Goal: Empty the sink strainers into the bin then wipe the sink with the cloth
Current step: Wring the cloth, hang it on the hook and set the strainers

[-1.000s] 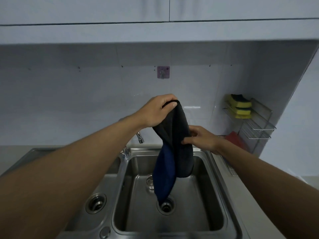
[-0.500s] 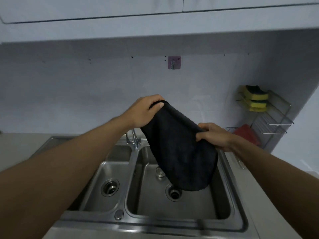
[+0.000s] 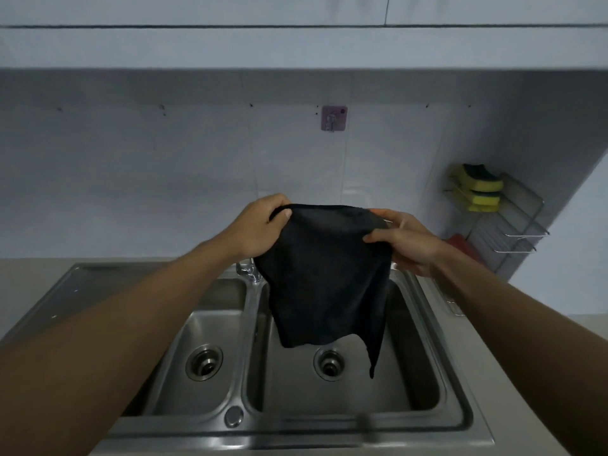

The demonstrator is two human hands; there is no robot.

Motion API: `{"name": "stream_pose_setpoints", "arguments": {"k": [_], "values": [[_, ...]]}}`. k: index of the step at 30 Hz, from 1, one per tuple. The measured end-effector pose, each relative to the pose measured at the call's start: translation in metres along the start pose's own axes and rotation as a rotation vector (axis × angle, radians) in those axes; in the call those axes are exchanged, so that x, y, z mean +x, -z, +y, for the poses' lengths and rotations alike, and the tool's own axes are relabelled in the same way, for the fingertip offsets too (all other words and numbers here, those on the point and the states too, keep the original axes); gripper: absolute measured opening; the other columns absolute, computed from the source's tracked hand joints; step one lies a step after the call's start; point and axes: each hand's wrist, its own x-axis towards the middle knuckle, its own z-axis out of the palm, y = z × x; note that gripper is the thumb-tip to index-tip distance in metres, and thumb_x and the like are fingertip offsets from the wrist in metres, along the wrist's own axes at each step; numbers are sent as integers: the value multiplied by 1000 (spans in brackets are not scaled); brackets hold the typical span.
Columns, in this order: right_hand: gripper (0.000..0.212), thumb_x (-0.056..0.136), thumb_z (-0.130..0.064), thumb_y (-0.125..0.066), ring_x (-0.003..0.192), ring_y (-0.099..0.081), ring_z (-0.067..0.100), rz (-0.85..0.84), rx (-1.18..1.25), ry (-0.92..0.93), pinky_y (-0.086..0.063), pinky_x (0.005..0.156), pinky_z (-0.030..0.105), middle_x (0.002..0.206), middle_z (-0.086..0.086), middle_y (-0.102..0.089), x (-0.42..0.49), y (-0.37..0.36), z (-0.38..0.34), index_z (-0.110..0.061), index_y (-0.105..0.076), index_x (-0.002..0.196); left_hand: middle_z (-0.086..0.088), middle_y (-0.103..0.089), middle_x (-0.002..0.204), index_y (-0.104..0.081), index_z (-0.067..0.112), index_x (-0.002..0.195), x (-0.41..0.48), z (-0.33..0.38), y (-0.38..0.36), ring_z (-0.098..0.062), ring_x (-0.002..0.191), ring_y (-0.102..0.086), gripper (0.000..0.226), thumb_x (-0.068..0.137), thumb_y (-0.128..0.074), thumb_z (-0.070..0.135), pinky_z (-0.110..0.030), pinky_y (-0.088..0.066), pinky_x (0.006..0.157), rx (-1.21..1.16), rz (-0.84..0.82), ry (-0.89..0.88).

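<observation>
Two hands hold one dark cloth (image 3: 325, 278) stretched between them above the right basin. The left hand (image 3: 260, 228) pinches its upper left corner and the right hand (image 3: 404, 241) grips the upper right edge, so the cloth hangs clear of the steel. The one sink (image 3: 296, 432) has two basins, each with one drain: left drain (image 3: 204, 362), right drain (image 3: 330, 364). One tap (image 3: 248, 271) stands behind the divider. One wall rack (image 3: 513, 232) carries stacked sponges (image 3: 482, 189).

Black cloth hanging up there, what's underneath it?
Under the black cloth, held up by the left hand and right hand, lies the right steel sink basin with its round drain showing. The basin's back wall and most of the tap are covered.
</observation>
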Motion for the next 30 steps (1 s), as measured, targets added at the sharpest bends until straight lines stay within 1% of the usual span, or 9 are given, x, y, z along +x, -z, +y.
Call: {"name": "stream_pose_setpoints", "arguments": {"k": [6, 8, 10, 12, 15, 18, 21, 27, 30], "values": [[32, 76, -12, -86, 93, -75, 25, -118, -339, -30, -61, 75, 29, 101, 12, -77, 9, -59, -24, -6, -75, 106, -7, -70, 95, -69, 8, 104, 16, 1, -3, -15, 87, -62, 15, 100, -56, 15, -31, -49, 84, -371, 37, 140], [20, 76, -14, -87, 77, -75, 19, -46, -543, 13, -58, 68, 26, 85, 7, -77, 14, -71, -29, -6, -77, 91, -5, -73, 94, -70, 12, 109, 20, 10, -8, -10, 82, -66, 15, 98, -60, 15, -23, -52, 77, -501, 50, 158], [10, 80, -12, -82, 67, -69, 14, 80, -600, 67, -55, 64, 26, 71, 3, -72, 21, -83, -32, -7, -74, 78, 0, -74, 91, -69, 11, 112, 22, 7, -4, -5, 78, -68, 17, 97, -63, 15, -17, -52, 72, -606, 56, 172], [9, 85, -13, -77, 71, -71, 16, 180, -530, 89, -56, 66, 28, 73, 4, -73, 25, -89, -36, -8, -74, 78, 1, -75, 99, -66, 11, 116, 22, -3, 0, -7, 87, -71, 21, 96, -65, 17, -18, -54, 77, -659, 63, 180], [5, 88, -12, -73, 78, -75, 20, 184, -367, 115, -58, 66, 28, 81, 7, -77, 26, -93, -44, -10, -76, 85, -3, -74, 110, -64, 11, 118, 15, -20, 0, -14, 100, -71, 26, 93, -68, 16, -27, -57, 88, -616, 7, 175], [7, 85, -9, -77, 82, -75, 21, 184, -325, 189, -61, 70, 30, 87, 8, -77, 25, -96, -53, -10, -75, 91, -11, -74, 103, -68, 9, 105, 9, -37, -5, -21, 96, -70, 15, 90, -71, 9, -33, -57, 89, -568, -67, 165], [11, 80, -3, -79, 76, -74, 22, 281, -267, 255, -59, 69, 31, 81, 8, -75, 25, -89, -61, -12, -73, 85, -10, -74, 95, -72, 7, 96, 8, -53, -5, -19, 89, -68, 8, 90, -73, 13, -37, -55, 87, -510, -89, 165], [15, 78, -8, -84, 88, -75, 26, 223, -259, 276, -60, 74, 29, 94, 10, -77, 21, -70, -60, -13, -80, 91, -3, -74, 96, -72, 19, 98, 18, -62, 5, -21, 95, -70, 8, 95, -65, 22, -35, -53, 88, -443, 43, 109], [19, 77, -16, -86, 91, -75, 24, 216, -319, 277, -60, 75, 27, 97, 8, -78, 18, -60, -63, -16, -80, 96, 2, -75, 93, -75, 21, 95, 26, -57, 12, -19, 94, -70, 10, 95, -66, 21, -33, -54, 89, -511, 104, 109]]}}
